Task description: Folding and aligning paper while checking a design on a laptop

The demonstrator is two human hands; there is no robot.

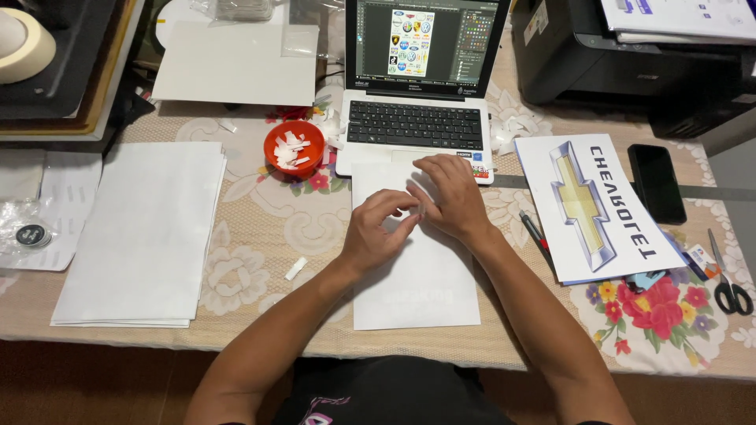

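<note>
Both forearms bare, reaching forward from the lower edge and converging toward the middle. Left hand (376, 234) half curled, knuckles up, thumb and forefinger pinched together at the tips. Right hand (449, 195) laid palm down just beyond it, fingers spread forward, wrist slightly bent inward. Hands touching or nearly so at the fingertips; hard to tell which.

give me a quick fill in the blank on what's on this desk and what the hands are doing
1. Both hands, left hand and right hand, rest on a white ____ of paper.
2. The orange bowl sits to the ____ of the laptop.
3. The scissors have ____ handles.
4. The black phone lies beside the large printed ____.

Missing words: sheet; left; black; poster
</note>
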